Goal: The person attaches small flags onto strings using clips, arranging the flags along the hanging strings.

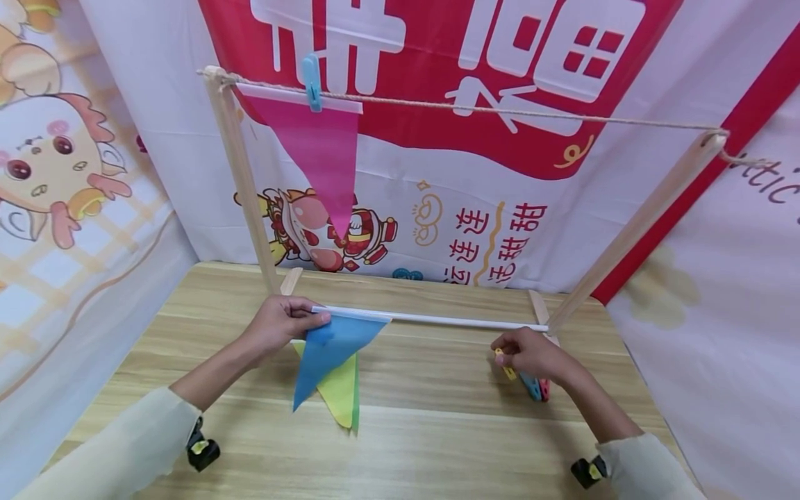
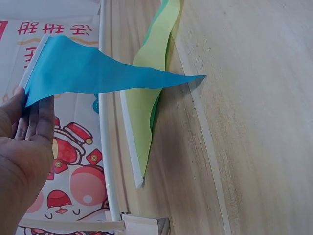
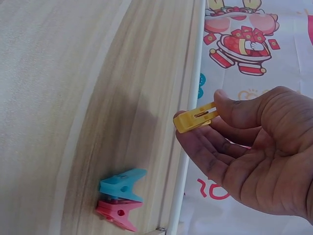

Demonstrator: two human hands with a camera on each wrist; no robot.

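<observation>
My left hand point(image 1: 282, 326) pinches the white top edge of a blue pennant point(image 1: 331, 344) by one corner, and its point hangs down. Beneath it on the table lie a yellow pennant point(image 1: 337, 392) and a green pennant point(image 1: 356, 396), partly covered. Over at the right, my right hand point(image 1: 531, 353) holds a yellow clothespin point(image 3: 195, 119) between thumb and fingers. A blue clothespin point(image 3: 122, 185) and a pink clothespin point(image 3: 117, 213) rest on the table below that hand. On the string point(image 1: 500, 109) hangs a pink pennant point(image 1: 325, 149), fastened by a light blue clothespin point(image 1: 312, 82).
The string runs between a left wooden post point(image 1: 240, 173) and a right wooden post point(image 1: 644, 215). A white rod point(image 1: 462, 321) joins the posts low down, behind both hands. Printed cloth point(image 1: 400, 201) hangs behind the wooden table point(image 1: 437, 444).
</observation>
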